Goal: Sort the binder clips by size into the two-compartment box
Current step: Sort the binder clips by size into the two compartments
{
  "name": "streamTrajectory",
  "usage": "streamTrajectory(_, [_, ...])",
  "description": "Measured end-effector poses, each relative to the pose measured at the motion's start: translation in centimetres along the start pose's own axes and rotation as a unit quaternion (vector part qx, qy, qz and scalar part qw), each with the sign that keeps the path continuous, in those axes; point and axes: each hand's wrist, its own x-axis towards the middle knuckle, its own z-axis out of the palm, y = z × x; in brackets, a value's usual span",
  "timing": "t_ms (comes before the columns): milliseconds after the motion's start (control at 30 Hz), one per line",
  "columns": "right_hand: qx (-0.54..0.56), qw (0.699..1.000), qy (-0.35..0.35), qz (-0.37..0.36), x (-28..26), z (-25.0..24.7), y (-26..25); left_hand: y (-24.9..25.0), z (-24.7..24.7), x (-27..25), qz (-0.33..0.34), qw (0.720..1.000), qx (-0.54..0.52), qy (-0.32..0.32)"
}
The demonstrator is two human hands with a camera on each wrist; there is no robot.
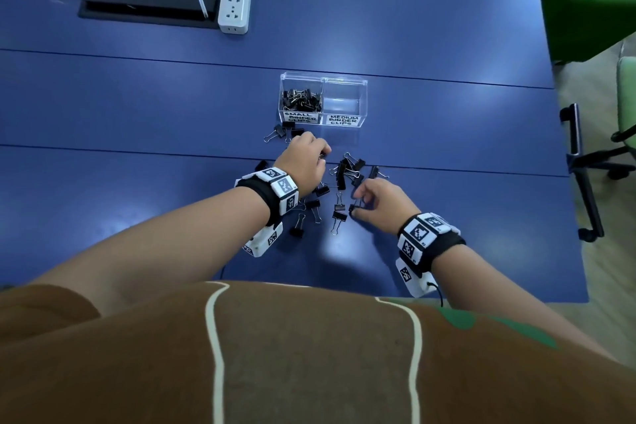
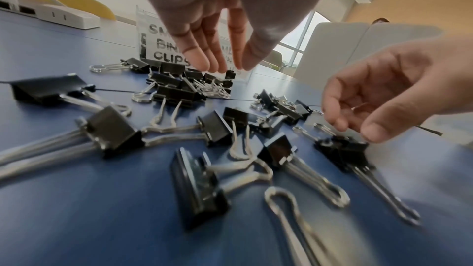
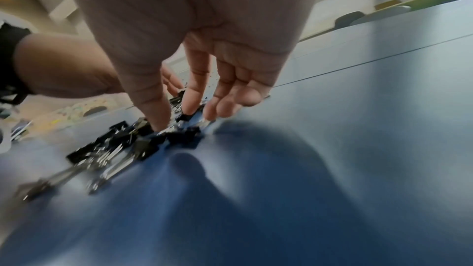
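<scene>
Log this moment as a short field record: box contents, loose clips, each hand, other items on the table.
box: clear two-compartment box on the blue table
small compartment: small compartment, labelled SMALL BINDER CLIPS, holds a pile of black clips
medium compartment: medium compartment, labelled MEDIUM BINDER CLIPS, looks empty
loose clips: loose clips scattered in front of the box
left hand: left hand reaches down, fingers extended over a cluster, nothing gripped
right hand: right hand has fingertips down among clips; grip unclear
other: power strip at the far left
</scene>
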Motion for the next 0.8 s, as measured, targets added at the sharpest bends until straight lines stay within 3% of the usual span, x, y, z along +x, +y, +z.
streamTrajectory(133, [-0.036, 0.999, -0.008, -0.032, 0.0, 1.2, 0.1, 0.0, 1.0, -2.1, 0.08, 0.996, 0.035, -0.026])
streamTrajectory(200, [-0.035, 0.999, 0.012, -0.034, 0.1, 1.3, 0.3, -0.2, 1.5, -2.9, 0.09, 0.993, 0.053, -0.057])
streamTrajectory(333, [-0.009, 0.999, 0.042, -0.025, 0.3, 0.8, 0.3, -0.8, 1.7, -3.2, 0.073, 0.992, 0.061, -0.088])
streamTrajectory(533, [-0.036, 0.992, 0.115, -0.036, 0.2, 1.6, -0.5, -1.3, 1.3, -2.9, 0.047, 0.995, 0.053, -0.068])
streamTrajectory(633, [-0.054, 0.994, 0.079, -0.045, 0.2, 2.6, -2.1, -1.8, 1.1, -2.9, 0.026, 0.998, 0.022, -0.053])
streamTrajectory(800, [-0.086, 0.996, 0.026, 0.025, 1.0, 3.6, -4.2, -2.9, 0.0, -3.5, -0.018, 1.0, -0.023, -0.011])
